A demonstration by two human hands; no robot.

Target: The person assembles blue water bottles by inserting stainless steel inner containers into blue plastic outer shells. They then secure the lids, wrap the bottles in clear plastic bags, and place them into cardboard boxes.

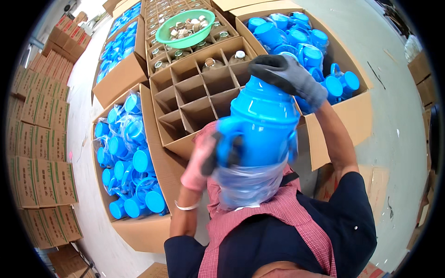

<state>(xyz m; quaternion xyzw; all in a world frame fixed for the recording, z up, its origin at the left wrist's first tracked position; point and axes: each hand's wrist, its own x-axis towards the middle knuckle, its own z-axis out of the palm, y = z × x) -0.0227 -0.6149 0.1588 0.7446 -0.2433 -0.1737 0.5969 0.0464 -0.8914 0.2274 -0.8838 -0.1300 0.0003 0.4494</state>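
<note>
A worker is holding a blue plastic flask shell [264, 125] upright at chest height, the left hand [201, 160] in a pink glove closing round its handle and the right hand [285, 76] in a grey glove clamping down over its top. The clear plastic bag [248, 183] is hanging loose about its base, so unwrapping appears to be the step in hand, and stripping the bag would call for freeing one hand. The divided carton [197, 97] is lying just beyond the flask shell.

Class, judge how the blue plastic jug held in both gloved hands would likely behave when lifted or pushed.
The blue plastic jug looks hollow, so probably light. Its glossy shell may slip; the loose plastic bag beneath would flop. The left hand grips its handle, the right hand its top.
</note>
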